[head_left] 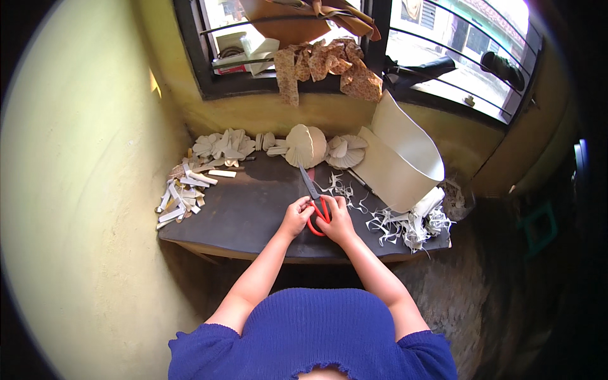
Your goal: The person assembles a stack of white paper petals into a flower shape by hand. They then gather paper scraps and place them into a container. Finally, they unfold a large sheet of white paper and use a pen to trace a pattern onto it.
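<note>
Red-handled scissors (309, 185) point away from me over the dark tabletop, their blades close together. My right hand (338, 220) is closed around the red handles. Just left of it, my left hand (296, 216) has its fingers pinched together against the handles; whatever they hold, if anything, is too small to make out. Beyond the blade tips stands a stack of round, off-white scalloped pieces (305, 145). More petal-like pieces lie in a pile (225, 145) to the left and a cluster (346, 152) to the right.
White strips (183, 196) are heaped at the table's left end. A curled off-white sheet (405, 152) stands at the back right, with thin curly offcuts (411, 225) in front of it. Patterned cloth (323, 66) hangs from the barred window. A yellow wall (82, 190) borders the left.
</note>
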